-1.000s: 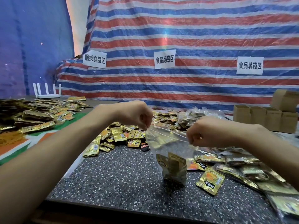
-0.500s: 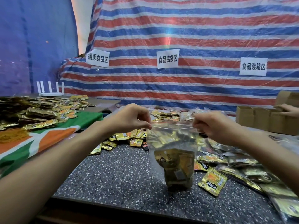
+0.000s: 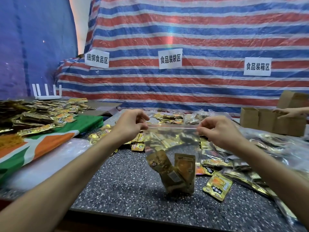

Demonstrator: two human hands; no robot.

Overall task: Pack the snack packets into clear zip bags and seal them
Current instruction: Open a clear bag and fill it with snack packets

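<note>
A clear plastic zip bag (image 3: 172,141) hangs stretched between both hands above the dark speckled surface (image 3: 125,181). The left hand (image 3: 132,124) has a tight grip on the bag's top left corner, thumb and forefinger pinched on the zip strip and the other fingers curled in. The right hand (image 3: 217,129) pinches the top right corner the same way, so the strip runs taut and nearly level between them. Whether the strip is pressed closed along its length cannot be told.

Two gold foil snack packets (image 3: 175,171) stand slumped in the bottom of the bag, leaning against each other. The bag's lower end is down at the surface; whether it rests there or hangs just above is unclear.

Just right of the bag lies a loose yellow snack packet (image 3: 217,188), flat on the surface, with more gold packets heaped along the right side (image 3: 217,162) and beyond the hands (image 3: 167,116). Plain cardboard boxes (image 3: 267,121) stand at the far right, where another person's hand (image 3: 291,113) touches one.
</note>
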